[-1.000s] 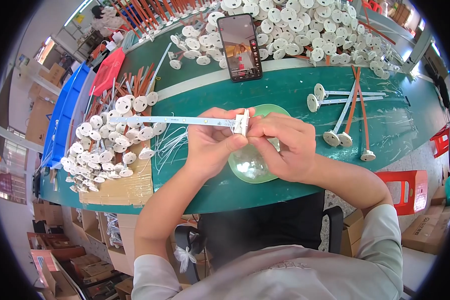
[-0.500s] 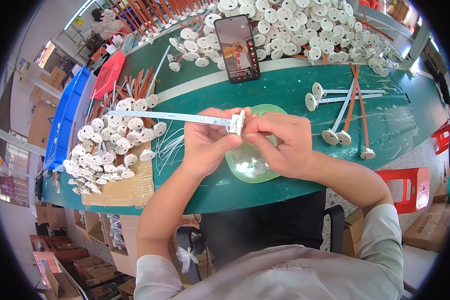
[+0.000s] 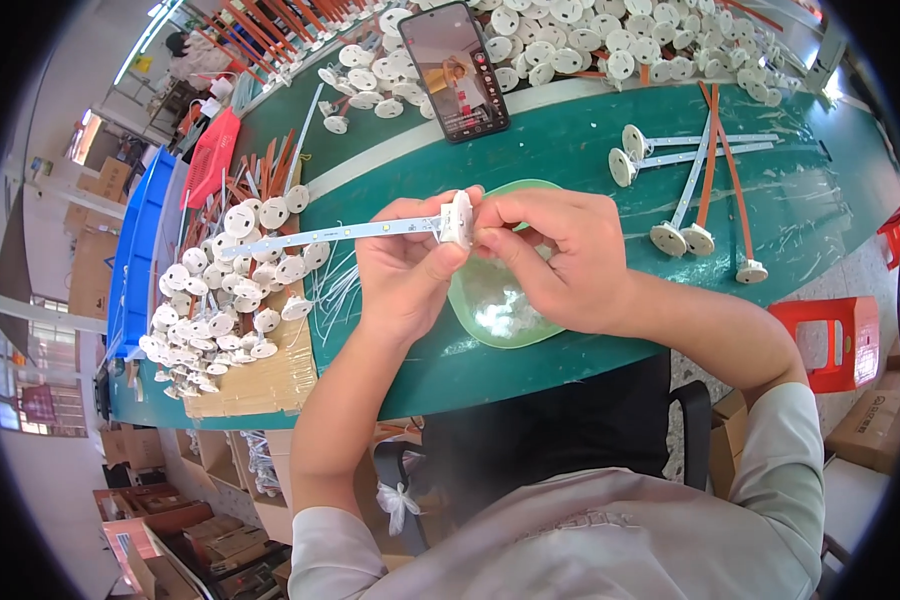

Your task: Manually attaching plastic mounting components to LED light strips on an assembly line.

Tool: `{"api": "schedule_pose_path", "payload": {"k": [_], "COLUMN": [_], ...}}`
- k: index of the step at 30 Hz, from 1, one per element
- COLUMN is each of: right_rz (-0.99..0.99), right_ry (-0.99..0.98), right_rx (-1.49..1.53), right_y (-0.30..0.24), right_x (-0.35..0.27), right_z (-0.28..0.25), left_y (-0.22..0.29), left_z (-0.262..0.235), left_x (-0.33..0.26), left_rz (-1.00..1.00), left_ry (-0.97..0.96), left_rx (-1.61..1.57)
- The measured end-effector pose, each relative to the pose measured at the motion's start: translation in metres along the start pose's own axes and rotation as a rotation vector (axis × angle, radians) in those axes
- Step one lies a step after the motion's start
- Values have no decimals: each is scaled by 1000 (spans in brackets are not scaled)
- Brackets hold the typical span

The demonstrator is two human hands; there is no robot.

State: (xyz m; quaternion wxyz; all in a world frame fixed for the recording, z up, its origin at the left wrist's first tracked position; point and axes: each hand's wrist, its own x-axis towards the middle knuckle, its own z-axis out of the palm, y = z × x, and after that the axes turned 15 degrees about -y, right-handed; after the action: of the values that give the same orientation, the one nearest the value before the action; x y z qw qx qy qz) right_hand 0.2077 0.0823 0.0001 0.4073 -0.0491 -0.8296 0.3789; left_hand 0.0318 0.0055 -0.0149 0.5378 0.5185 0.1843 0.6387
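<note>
1. Disc (image 3: pixel 457 220), white and round, is held above the green desk (image 3: pixel 570 150); a pale, dotted strip (image 3: pixel 345 233) runs leftward from it.
2. Left hand (image 3: pixel 405 275): grip clamped on the disc, thumb to the near side.
3. Right hand (image 3: pixel 560 265): thumb and forefinger meet at the disc's other face; whether this grip pinches some small part, I cannot tell.
4. Below the right hand, partly covered by it, sits a light green bowl (image 3: pixel 515 341), its shiny contents too blurred to name.
5. Progress, as a judgement: disc and strip are already together, yet fingers are busy there, so this piece seems unfinished; what remains does not show.
6. Five similar pieces (image 3: pixel 667 238) lie apart at right; a heap (image 3: pixel 262 274) rests partly on cardboard (image 3: pixel 295 375) at left. Whether those are complete is unclear.
</note>
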Motion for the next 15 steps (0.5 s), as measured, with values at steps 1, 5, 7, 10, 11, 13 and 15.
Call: {"api": "schedule_pose_path", "payload": {"k": [1, 5, 7, 10, 11, 13, 15], "right_rz": [8, -88, -129, -187, -219, -248, -260], "right_ry": [9, 48, 65, 80, 86, 96, 111], "right_rx": [4, -93, -140, -193, -208, -221, -204], "right_y": [0, 1, 2, 3, 2, 2, 1], "right_x": [0, 1, 2, 2, 2, 1, 1], "right_z": [0, 0, 0, 0, 0, 2, 4], "left_y": [0, -3, -4, -6, -7, -6, -4], "left_z": [0, 5, 6, 7, 7, 8, 10], "left_x": [0, 1, 0, -2, -2, -3, -4], "left_rz": [12, 15, 15, 27, 35, 15, -4], "left_ry": [-13, 20, 29, 26, 14, 36, 56], "left_rx": [38, 29, 42, 54, 53, 24, -5]}}
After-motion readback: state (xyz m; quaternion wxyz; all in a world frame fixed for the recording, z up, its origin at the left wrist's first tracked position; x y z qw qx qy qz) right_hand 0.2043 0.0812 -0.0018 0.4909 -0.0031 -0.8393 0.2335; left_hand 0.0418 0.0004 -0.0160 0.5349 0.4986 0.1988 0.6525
